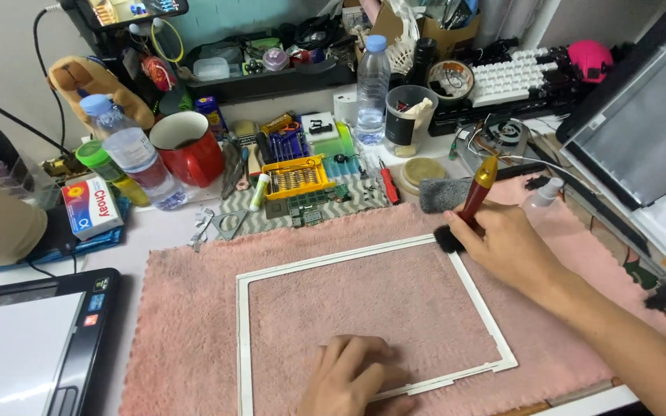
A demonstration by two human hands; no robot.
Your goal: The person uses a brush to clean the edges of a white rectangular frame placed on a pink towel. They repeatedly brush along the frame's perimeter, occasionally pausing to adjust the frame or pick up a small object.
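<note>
A thin white rectangular frame point(348, 256) lies flat on a pink towel point(186, 308). My left hand point(352, 377) presses down on the frame's near edge, fingers spread over it. My right hand point(502, 243) grips a brush with a red and yellow handle point(478, 189). Its black bristles point(449, 239) touch the frame's far right corner.
A red mug point(190, 146), two water bottles point(136, 154) point(371, 77), a yellow screwdriver-bit case point(296, 177) and small parts crowd the back of the desk. A laptop point(32, 347) sits at the left, a white keyboard point(510, 77) at back right, a small spray bottle point(541, 196) beside my right hand.
</note>
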